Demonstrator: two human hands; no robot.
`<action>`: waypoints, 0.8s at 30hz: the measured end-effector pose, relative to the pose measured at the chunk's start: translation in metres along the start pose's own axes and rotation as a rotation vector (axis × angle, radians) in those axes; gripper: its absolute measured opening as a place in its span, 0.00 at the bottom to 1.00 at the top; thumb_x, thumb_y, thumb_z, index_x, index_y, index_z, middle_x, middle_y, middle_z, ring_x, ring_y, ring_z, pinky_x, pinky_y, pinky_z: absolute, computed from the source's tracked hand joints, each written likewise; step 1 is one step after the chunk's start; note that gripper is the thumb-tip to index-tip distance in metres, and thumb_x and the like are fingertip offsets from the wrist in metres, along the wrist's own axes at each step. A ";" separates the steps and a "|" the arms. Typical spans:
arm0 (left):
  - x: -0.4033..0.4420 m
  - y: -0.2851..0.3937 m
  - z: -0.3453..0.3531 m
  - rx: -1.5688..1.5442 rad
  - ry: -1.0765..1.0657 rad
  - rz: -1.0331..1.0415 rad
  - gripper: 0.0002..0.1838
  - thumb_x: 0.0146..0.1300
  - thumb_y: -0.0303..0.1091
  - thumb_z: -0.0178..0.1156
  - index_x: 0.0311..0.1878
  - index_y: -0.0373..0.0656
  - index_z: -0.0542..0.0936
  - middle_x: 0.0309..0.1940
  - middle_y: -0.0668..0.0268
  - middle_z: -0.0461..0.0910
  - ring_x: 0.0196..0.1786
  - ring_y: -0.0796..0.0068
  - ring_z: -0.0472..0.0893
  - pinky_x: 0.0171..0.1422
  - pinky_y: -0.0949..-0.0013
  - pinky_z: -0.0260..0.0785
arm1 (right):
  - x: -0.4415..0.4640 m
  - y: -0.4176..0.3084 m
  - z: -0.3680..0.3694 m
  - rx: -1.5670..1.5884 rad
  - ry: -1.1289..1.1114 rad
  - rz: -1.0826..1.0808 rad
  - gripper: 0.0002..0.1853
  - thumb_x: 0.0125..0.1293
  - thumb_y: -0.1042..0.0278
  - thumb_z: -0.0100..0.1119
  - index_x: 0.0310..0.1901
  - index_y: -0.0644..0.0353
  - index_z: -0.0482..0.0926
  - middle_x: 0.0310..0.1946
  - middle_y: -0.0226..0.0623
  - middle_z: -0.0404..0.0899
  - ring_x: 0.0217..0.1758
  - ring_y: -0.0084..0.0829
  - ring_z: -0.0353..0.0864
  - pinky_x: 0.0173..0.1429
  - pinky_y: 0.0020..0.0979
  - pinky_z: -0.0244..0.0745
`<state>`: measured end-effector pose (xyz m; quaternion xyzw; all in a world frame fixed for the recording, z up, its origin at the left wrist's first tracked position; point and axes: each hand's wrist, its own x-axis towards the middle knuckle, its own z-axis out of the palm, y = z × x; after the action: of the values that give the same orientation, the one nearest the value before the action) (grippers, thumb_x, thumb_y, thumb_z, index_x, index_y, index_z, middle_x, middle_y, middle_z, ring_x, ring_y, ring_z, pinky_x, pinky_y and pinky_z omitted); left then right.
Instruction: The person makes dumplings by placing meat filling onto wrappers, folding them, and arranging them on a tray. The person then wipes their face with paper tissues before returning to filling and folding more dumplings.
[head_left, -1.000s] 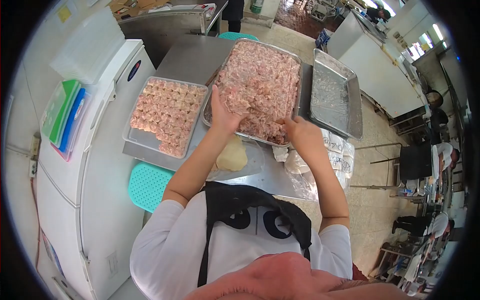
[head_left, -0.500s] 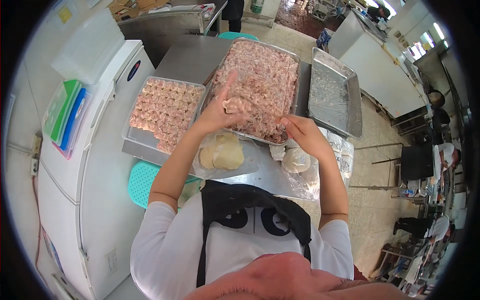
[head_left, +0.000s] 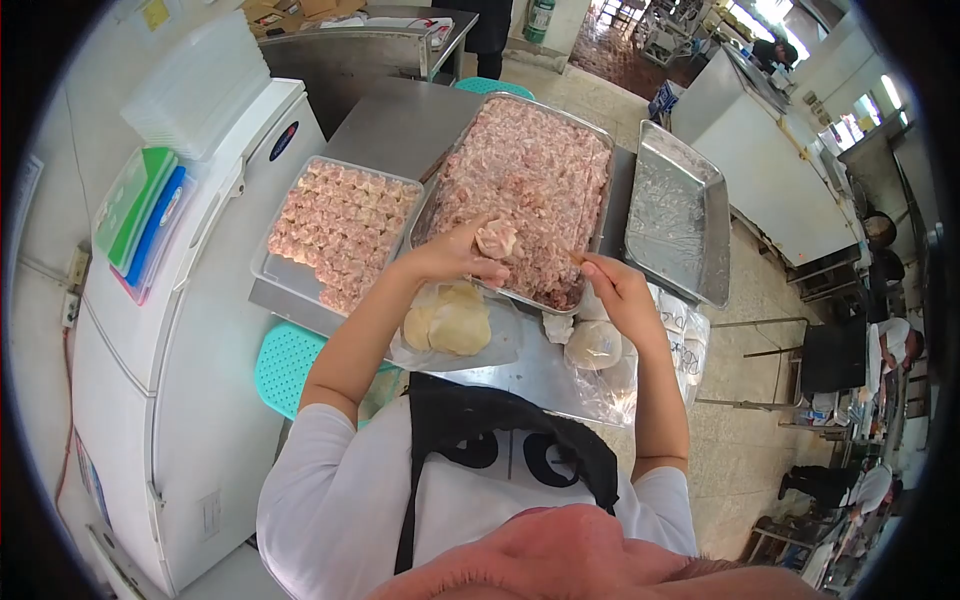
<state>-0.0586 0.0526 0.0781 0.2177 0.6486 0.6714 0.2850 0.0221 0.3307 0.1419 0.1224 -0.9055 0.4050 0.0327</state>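
My left hand [head_left: 452, 256] is curled around a filled dumpling [head_left: 498, 240], its raw pink meat showing at the top, over the near edge of the big meat tray. Closed in a pinch, my right hand [head_left: 618, 292] grips a thin brownish tool [head_left: 577, 258] whose far end is lost against the meat, so its kind is unclear. Ground meat [head_left: 535, 150] fills the deep metal tray [head_left: 610, 165]. To the left, several rows of similar dumplings [head_left: 345, 225] sit on a clear plastic tray [head_left: 290, 268]. Round pale dough wrappers [head_left: 447, 322] lie on plastic close to my body.
At right stands a metal pan [head_left: 680, 200] with residue inside. Plastic-wrapped packs [head_left: 597, 347] lie by my right forearm. A white chest freezer [head_left: 200, 330] borders the left side, and a turquoise stool [head_left: 288, 370] is below the table. Other people are in the background.
My left fingers, spread and raised before, have closed around the dumpling. My right hand has moved slightly down and right with the thin tool. The view has shifted a little.
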 end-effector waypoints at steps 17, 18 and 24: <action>0.022 -0.020 -0.009 0.238 0.113 -0.119 0.23 0.50 0.42 0.74 0.45 0.38 0.81 0.33 0.67 0.83 0.37 0.77 0.80 0.44 0.72 0.73 | 0.008 -0.004 0.025 -0.474 -0.036 -0.094 0.12 0.65 0.64 0.60 0.47 0.60 0.81 0.31 0.43 0.79 0.33 0.44 0.80 0.38 0.40 0.74; 0.027 -0.033 -0.013 0.138 0.221 -0.262 0.27 0.50 0.45 0.73 0.48 0.38 0.80 0.32 0.64 0.84 0.38 0.75 0.81 0.46 0.70 0.73 | 0.003 -0.009 0.036 -0.465 0.118 -0.164 0.11 0.65 0.64 0.60 0.47 0.57 0.81 0.30 0.42 0.78 0.33 0.46 0.79 0.37 0.41 0.74; 0.034 -0.065 -0.029 0.336 0.204 0.014 0.26 0.52 0.38 0.72 0.53 0.39 0.78 0.38 0.66 0.81 0.42 0.77 0.78 0.49 0.71 0.71 | 0.005 0.069 0.055 -0.670 -0.115 0.124 0.13 0.69 0.56 0.51 0.48 0.46 0.81 0.34 0.43 0.80 0.36 0.49 0.81 0.40 0.45 0.75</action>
<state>-0.0967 0.0532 0.0090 0.1978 0.7755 0.5741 0.1727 0.0020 0.3336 0.0557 0.0720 -0.9943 0.0789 -0.0048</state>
